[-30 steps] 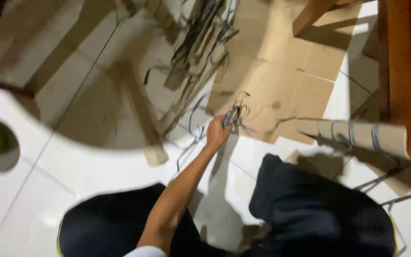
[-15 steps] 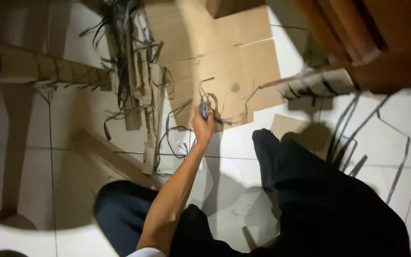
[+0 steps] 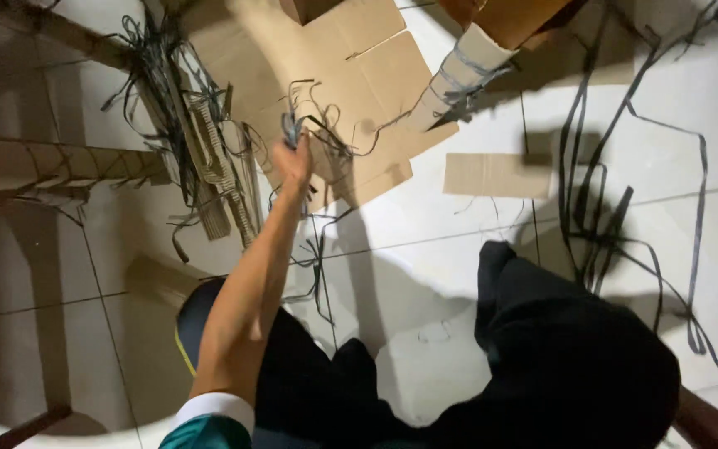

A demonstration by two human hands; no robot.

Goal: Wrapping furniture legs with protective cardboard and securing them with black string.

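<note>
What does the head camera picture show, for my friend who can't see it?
A person's left hand reaches forward, gripping a tangle of thin dark strips above flattened brown cardboard on a white tiled floor. More dark strips trail across the tiles to the right, and the person's dark trousers fill the bottom.

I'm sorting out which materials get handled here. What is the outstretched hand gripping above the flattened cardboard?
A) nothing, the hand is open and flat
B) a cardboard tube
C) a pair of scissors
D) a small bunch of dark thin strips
D: the left hand is closed around a bunch of dark strips that trail loosely from it over the flattened cardboard, while the strip-wrapped cardboard tube lies apart, untouched.
</note>
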